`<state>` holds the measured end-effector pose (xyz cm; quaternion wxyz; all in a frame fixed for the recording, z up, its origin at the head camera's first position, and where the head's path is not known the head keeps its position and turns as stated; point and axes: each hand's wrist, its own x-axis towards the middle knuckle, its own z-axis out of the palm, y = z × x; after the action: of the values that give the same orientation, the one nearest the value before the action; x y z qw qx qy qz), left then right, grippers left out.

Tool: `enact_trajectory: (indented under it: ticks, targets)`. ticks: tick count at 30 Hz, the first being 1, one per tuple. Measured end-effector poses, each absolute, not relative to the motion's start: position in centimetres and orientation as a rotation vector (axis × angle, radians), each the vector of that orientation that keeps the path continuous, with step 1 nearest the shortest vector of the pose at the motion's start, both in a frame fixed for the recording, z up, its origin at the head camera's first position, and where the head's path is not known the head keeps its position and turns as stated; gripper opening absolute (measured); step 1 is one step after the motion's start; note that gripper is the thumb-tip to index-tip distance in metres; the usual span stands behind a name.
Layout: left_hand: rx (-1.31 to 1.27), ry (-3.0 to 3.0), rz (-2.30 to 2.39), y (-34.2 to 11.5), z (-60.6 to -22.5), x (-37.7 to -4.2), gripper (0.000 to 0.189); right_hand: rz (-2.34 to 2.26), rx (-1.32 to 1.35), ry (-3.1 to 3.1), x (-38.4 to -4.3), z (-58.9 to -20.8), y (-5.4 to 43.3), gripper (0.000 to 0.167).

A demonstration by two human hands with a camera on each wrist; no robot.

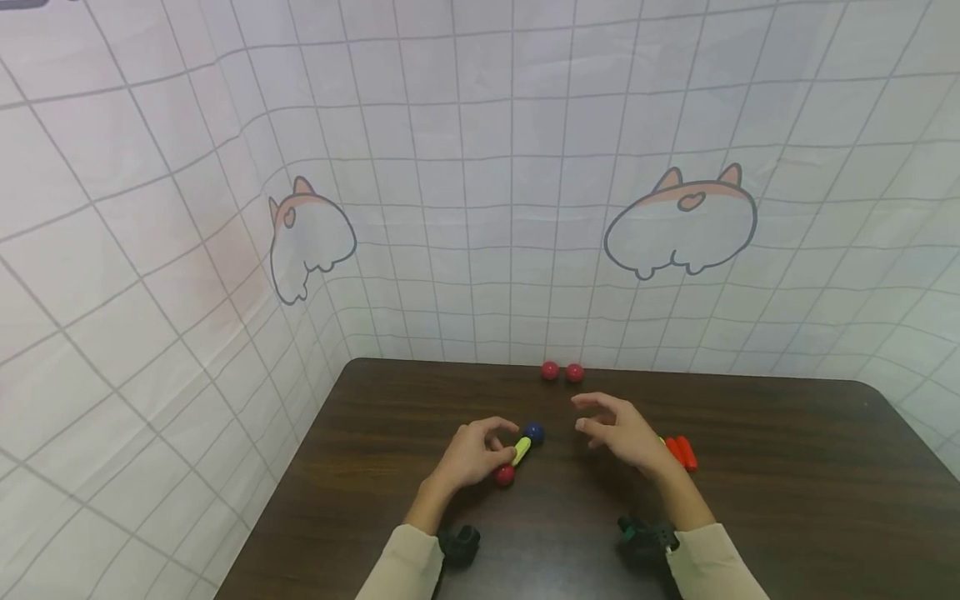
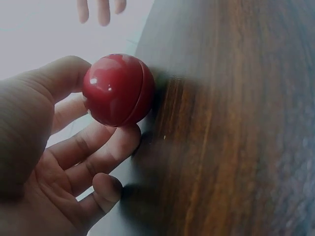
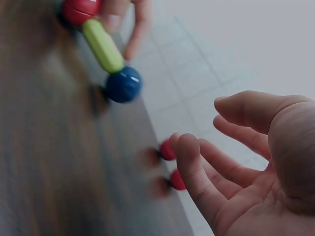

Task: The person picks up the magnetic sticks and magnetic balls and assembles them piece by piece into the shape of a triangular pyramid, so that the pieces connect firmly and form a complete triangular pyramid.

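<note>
Red sticks [image 1: 681, 451] show only from the head

The head view looks forward and down from above onto the dark brown wooden table [image 1: 750, 500], taking in both hands and the white grid-patterned backdrop cloth [image 1: 480, 208] behind. The left wrist view sits very close under the left hand [image 2: 44, 162], facing along its fingers at the glossy red ball [image 2: 118, 89] against the table edge. The right wrist view looks from close behind the right hand [image 3: 251, 167] across the tabletop toward the backdrop. It shares with the head view the yellow-green rod [image 3: 102, 45] with the dark blue ball [image 3: 123, 84] and two small red balls [image 3: 167, 150] near the far edge.
</note>
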<state>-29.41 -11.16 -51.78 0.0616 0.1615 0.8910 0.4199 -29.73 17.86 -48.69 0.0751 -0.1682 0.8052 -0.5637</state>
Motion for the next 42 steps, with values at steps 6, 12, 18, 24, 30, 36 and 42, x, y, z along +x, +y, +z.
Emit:
enact_trajectory:
  ticks: [6,12,18,24,30,36,42]
  targets:
    - [0.506,2.697,1.258,-11.0,-51.8,-29.4,0.036,-1.741,-0.483,2.459,-29.5,-47.5,20.5,0.046]
    - [0.540,2.677,1.278,-10.6,-51.8,-29.2,0.039,-1.775,-0.400,2.482,-28.9,-46.8,23.7,0.051]
    - [0.553,2.659,1.283,-10.3,-51.9,-29.2,0.042,-1.745,-0.336,2.559,-28.1,-47.0,26.8,0.052]
    - [0.539,2.671,1.268,-10.3,-51.9,-29.1,0.047,-1.662,-0.287,2.664,-27.3,-47.9,29.5,0.053]
    - [0.531,2.674,1.265,-10.2,-51.8,-29.0,0.051,-1.591,-0.252,2.722,-26.8,-48.7,31.6,0.053]
    - [0.533,2.673,1.250,-10.2,-51.8,-29.0,0.054,-1.539,-0.255,2.755,-26.5,-49.4,33.1,0.054]
    - [0.517,2.672,1.254,-10.3,-51.8,-29.0,0.055,-1.456,-0.240,2.768,-26.6,-49.9,33.6,0.057]
